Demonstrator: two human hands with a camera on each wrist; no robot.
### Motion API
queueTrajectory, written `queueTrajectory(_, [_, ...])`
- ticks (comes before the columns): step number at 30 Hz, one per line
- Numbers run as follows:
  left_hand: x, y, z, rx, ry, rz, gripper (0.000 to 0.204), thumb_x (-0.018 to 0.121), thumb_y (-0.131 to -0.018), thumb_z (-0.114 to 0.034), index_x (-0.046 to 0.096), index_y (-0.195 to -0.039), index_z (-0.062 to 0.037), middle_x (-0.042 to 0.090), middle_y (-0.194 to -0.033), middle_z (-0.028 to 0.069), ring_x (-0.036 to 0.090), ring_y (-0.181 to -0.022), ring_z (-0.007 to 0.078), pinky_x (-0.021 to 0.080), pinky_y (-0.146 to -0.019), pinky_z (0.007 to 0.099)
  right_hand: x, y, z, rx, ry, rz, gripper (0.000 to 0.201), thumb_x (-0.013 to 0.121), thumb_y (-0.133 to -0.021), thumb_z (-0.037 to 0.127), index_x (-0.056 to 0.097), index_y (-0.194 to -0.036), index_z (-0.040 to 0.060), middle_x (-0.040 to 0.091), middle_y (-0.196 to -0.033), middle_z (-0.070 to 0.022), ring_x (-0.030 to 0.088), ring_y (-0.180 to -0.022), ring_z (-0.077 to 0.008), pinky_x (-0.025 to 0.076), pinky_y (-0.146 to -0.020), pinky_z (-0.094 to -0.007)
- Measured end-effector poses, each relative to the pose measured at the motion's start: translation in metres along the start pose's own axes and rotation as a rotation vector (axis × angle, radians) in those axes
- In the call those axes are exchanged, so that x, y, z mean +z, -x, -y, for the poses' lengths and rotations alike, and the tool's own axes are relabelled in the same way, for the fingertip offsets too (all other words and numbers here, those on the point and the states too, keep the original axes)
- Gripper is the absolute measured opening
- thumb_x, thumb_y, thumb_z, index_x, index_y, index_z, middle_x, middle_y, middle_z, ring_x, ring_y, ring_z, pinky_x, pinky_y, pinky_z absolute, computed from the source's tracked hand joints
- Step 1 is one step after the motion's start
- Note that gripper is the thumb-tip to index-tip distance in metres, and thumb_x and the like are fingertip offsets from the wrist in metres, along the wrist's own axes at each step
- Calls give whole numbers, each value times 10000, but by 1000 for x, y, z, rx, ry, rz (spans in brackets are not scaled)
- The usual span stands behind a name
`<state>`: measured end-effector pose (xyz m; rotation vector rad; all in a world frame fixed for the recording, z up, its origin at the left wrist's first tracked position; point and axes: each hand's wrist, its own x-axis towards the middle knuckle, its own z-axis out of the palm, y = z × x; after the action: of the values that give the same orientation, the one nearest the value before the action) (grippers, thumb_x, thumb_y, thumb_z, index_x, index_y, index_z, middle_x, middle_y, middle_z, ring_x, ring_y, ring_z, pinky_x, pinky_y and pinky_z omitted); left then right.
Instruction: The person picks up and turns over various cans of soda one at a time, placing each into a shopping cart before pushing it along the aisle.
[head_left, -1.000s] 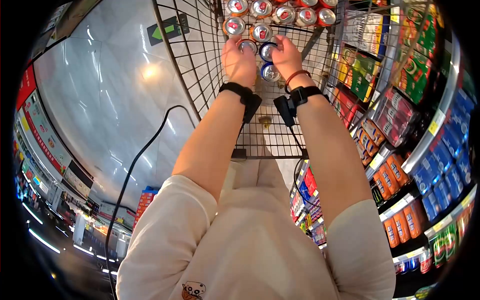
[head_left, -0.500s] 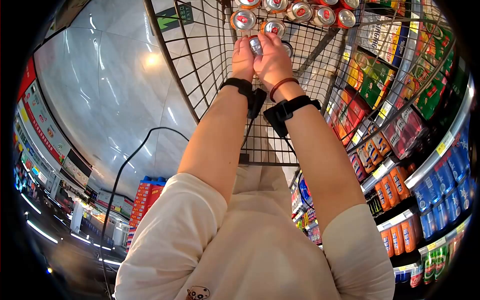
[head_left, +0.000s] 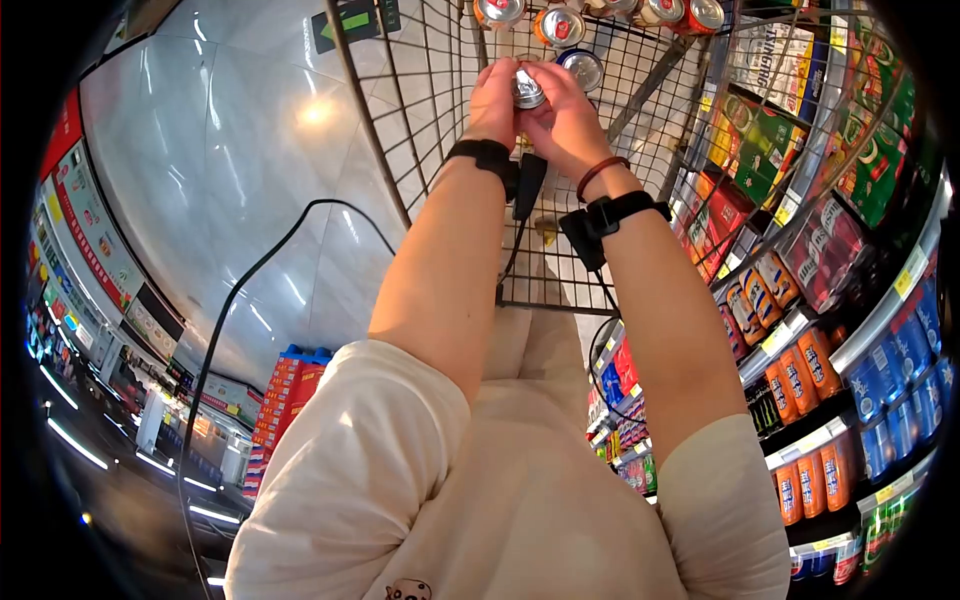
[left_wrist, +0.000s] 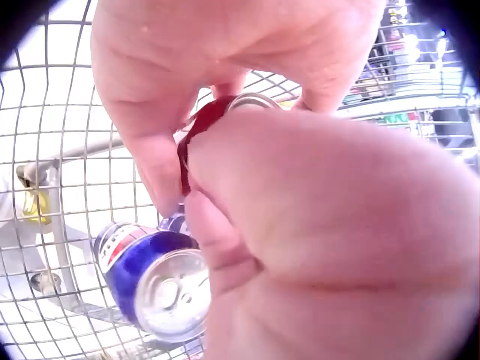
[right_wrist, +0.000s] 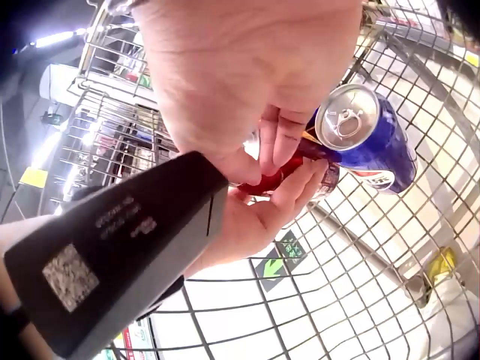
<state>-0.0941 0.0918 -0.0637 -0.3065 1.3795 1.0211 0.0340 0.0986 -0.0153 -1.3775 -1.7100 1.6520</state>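
Note:
A red can with a silver top (head_left: 528,90) is held between both hands over the wire cart. My left hand (head_left: 491,108) has its fingers round the can's left side; my right hand (head_left: 567,117) grips it from the right. In the left wrist view, the red can (left_wrist: 204,124) is largely covered by fingers. The right wrist view shows the red can (right_wrist: 271,182) pinched between the fingertips of both hands. A blue can (head_left: 580,70), also seen in the right wrist view (right_wrist: 375,142), stands just beyond my right hand, untouched.
Orange and red cans (head_left: 559,27) stand farther up in the cart (head_left: 362,100). Drink shelves (head_left: 850,350) run along the right side. A black cable (head_left: 225,310) loops on the left, above the shiny floor (head_left: 190,200).
Both hands, apart a second ago, have come together round one can. The blue can by my right hand, gripped a second ago, now stands free, more visible than half a second ago.

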Motion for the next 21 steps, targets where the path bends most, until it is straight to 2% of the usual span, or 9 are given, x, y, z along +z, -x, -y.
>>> queueTrajectory(2, [-3, 34, -6, 66, -40, 83, 309, 544, -979, -328, 595, -1169, -90, 677, -1070, 79, 667, -971, 230, 561, -838, 391, -5, 14, 13, -130, 36, -20, 598, 662, -799, -20, 545, -1371, 109, 540, -1382, -68, 677, -878, -225, 578, -820, -297])
queueTrajectory(6, [-2, 115, -16, 205, -130, 298, 419, 474, -1008, -346, 535, -1321, -75, 598, -1308, 94, 645, -1107, 248, 585, -862, 437, -37, 60, 67, -316, 220, -134, 694, 784, -705, 27, 576, -1356, 149, 606, -1323, -78, 656, -1047, -299, 563, -891, -363])
queueTrajectory(8, [7, 173, -28, 215, -120, 411, 459, 512, -972, -261, 500, -1379, -49, 618, -1269, 90, 665, -1087, 209, 610, -788, 360, -58, 87, 90, -486, 504, -229, 739, 845, -647, 63, 593, -1336, 143, 591, -1358, -106, 617, -1153, -339, 528, -959, -415])
queueTrajectory(10, [18, 236, -38, 237, -256, 511, 462, 466, -1024, -326, 504, -1377, -30, 611, -1275, 104, 662, -1090, 208, 598, -858, 380, -77, 122, 121, -556, 464, -273, 772, 886, -605, 114, 597, -1322, 101, 608, -1334, -133, 598, -1190, -352, 498, -1002, -435])
queueTrajectory(13, [21, 326, -39, 461, -466, 705, 522, 446, -1049, -392, 466, -1418, -23, 621, -1255, 118, 655, -1066, 201, 542, -929, 346, -102, 190, 176, -499, 265, -335, 714, 898, -668, 168, 601, -1304, 41, 652, -1261, -150, 638, -1137, -342, 514, -980, -408])
queueTrajectory(14, [13, 352, -40, 561, -618, 773, 530, 473, -1045, -372, 441, -1444, -25, 647, -1222, 127, 659, -1046, 220, 513, -925, 345, -108, 213, 191, -502, 192, -397, 629, 853, -771, 169, 587, -1322, 21, 675, -1233, -124, 671, -1093, -260, 524, -943, -350])
queueTrajectory(18, [18, 470, -27, 853, -940, 897, 577, 633, -962, -319, 478, -1433, -25, 632, -1273, 170, 638, -1071, 253, 506, -920, 373, -132, 320, 269, -44, -569, -436, 400, 572, -1029, 203, 531, -1373, 2, 677, -1154, -38, 621, -985, -76, 494, -842, -232])
queueTrajectory(20, [25, 519, -13, 1463, -1191, 880, 669, 744, -878, -321, 498, -1440, -54, 541, -1388, 193, 615, -1100, 293, 509, -936, 398, -134, 363, 295, -153, -711, -506, 388, 502, -1062, 271, 547, -1343, 7, 672, -1129, -26, 615, -973, -78, 480, -838, -225])
queueTrajectory(21, [25, 537, 0, 1407, -1142, 921, 779, 833, -784, -265, 491, -1459, -81, 426, -1497, 213, 591, -1166, 356, 505, -987, 420, -137, 389, 309, -214, -602, -494, 390, 450, -1080, 304, 561, -1316, 15, 665, -1136, -23, 617, -994, -88, 480, -861, -243])
